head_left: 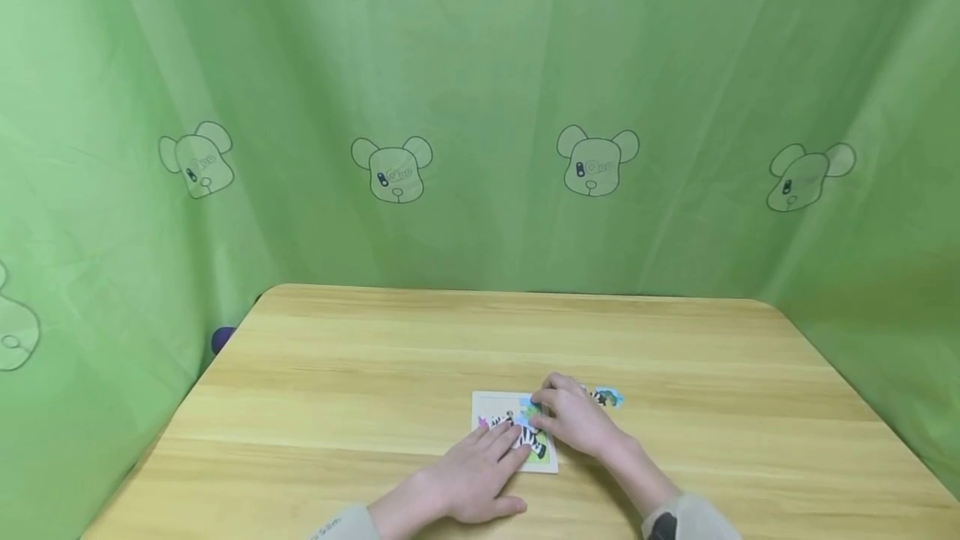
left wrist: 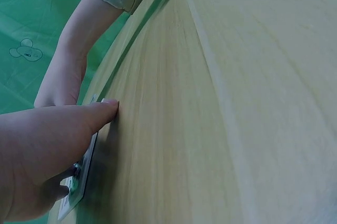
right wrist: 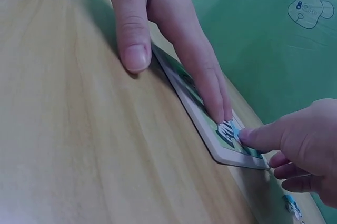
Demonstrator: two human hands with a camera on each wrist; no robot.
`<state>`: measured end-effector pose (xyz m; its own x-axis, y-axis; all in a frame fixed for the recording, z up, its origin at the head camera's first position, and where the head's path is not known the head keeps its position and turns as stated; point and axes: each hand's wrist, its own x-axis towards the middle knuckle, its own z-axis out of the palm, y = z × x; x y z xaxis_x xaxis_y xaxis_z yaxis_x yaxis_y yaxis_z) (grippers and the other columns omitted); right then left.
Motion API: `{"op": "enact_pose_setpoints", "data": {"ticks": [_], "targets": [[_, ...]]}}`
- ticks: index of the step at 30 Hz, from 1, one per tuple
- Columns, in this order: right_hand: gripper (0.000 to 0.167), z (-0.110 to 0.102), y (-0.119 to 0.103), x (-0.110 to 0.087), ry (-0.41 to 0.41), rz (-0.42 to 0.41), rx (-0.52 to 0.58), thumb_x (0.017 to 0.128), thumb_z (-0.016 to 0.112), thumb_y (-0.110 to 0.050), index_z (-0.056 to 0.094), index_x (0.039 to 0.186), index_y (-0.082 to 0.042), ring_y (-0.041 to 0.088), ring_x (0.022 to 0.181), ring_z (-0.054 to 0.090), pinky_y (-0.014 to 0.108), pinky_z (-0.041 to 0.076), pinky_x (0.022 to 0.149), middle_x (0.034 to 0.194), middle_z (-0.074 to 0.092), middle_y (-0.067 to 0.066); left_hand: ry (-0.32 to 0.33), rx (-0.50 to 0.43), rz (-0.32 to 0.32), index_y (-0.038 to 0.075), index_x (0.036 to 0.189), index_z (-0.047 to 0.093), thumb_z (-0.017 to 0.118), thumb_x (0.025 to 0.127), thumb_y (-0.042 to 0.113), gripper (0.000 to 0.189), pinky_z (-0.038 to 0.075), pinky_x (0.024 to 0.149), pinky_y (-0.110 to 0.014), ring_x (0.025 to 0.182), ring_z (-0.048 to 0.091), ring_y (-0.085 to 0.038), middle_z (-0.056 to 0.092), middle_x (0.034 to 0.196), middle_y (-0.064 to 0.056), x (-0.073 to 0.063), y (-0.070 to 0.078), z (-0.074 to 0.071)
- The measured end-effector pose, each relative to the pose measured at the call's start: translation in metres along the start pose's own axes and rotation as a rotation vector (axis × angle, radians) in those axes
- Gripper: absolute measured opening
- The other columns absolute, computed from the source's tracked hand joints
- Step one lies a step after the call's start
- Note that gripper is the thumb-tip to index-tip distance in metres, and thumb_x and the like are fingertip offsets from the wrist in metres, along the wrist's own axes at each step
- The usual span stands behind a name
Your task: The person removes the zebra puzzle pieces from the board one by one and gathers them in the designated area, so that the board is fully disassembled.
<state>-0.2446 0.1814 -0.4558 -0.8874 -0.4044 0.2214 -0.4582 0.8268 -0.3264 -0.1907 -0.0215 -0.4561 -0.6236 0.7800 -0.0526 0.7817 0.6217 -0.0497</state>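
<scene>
Two hands [head_left: 477, 473] [head_left: 581, 421] touch one puzzle board [head_left: 493, 405] (one table [head_left: 337, 373] beneath).

White-edged puzzle board [head_left: 487, 403] with black-and-white striped zebra [head_left: 532, 442], yellowish wood-grain table [head_left: 360, 373], green bear-print curtain [head_left: 487, 65]

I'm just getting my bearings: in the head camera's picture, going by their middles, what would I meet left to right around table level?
Purple rounded object, person's bare left hand, white-framed square zebra puzzle board, bare right hand, loose blue-and-green puzzle piece.
</scene>
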Motion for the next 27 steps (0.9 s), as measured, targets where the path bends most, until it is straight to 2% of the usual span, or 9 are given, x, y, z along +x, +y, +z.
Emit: {"op": "enact_pose_setpoints", "data": {"ticks": [8, 16, 19, 23, 27], "targets": [[0.030, -0.001, -0.001, 0.003, -0.041, 0.004, 0.043, 0.076, 0.074, -0.019, 0.068, 0.099, 0.000, 0.014, 0.082, 0.052, 0.036, 0.050, 0.076, 0.091, 0.055, 0.000, 0.001, -0.012, 0.000, 0.012, 0.144, 0.032, 0.034, 0.092, 0.059, 0.070, 0.023, 0.110, -0.039, 0.138, 0.020, -0.024, 0.024, 0.151, -0.010, 0.000, -0.001, 0.000], [0.028, -0.003, 0.002, 0.008, -0.141, 0.044, 0.117, 0.078, 0.073, -0.017, 0.062, 0.099, -0.003, 0.011, 0.080, 0.046, 0.035, 0.048, 0.074, 0.092, 0.050, -0.001, 0.016, 0.021, 0.020, 0.013, 0.144, 0.033, 0.031, 0.092, 0.059, 0.069, 0.024, 0.110, -0.040, 0.138, 0.022, -0.024, 0.026, 0.150, -0.010, -0.001, -0.002, 0.002], [0.028, -0.005, 0.003, 0.009, -0.164, 0.053, 0.138, 0.079, 0.073, -0.018, 0.060, 0.099, -0.003, 0.012, 0.077, 0.044, 0.032, 0.046, 0.070, 0.090, 0.048, -0.001, 0.020, 0.023, 0.025, 0.013, 0.144, 0.034, 0.032, 0.092, 0.059, 0.069, 0.025, 0.110, -0.040, 0.137, 0.023, -0.024, 0.026, 0.150, -0.010, 0.000, -0.002, 0.002], [0.028, -0.005, 0.001, 0.010, -0.160, 0.063, 0.144, 0.078, 0.074, -0.017, 0.060, 0.098, -0.003, 0.012, 0.075, 0.044, 0.032, 0.046, 0.068, 0.089, 0.048, 0.000, 0.027, 0.018, 0.024, 0.013, 0.143, 0.035, 0.034, 0.092, 0.059, 0.069, 0.025, 0.110, -0.040, 0.137, 0.024, -0.024, 0.027, 0.150, -0.009, 0.000, -0.002, 0.002], [0.029, -0.004, -0.001, 0.010, -0.133, 0.076, 0.138, 0.075, 0.076, -0.016, 0.061, 0.097, -0.003, 0.013, 0.080, 0.048, 0.036, 0.049, 0.077, 0.092, 0.052, 0.001, 0.027, 0.005, 0.023, 0.012, 0.143, 0.034, 0.035, 0.092, 0.058, 0.069, 0.024, 0.110, -0.040, 0.137, 0.023, -0.024, 0.026, 0.150, -0.010, -0.001, -0.002, 0.002]]}}
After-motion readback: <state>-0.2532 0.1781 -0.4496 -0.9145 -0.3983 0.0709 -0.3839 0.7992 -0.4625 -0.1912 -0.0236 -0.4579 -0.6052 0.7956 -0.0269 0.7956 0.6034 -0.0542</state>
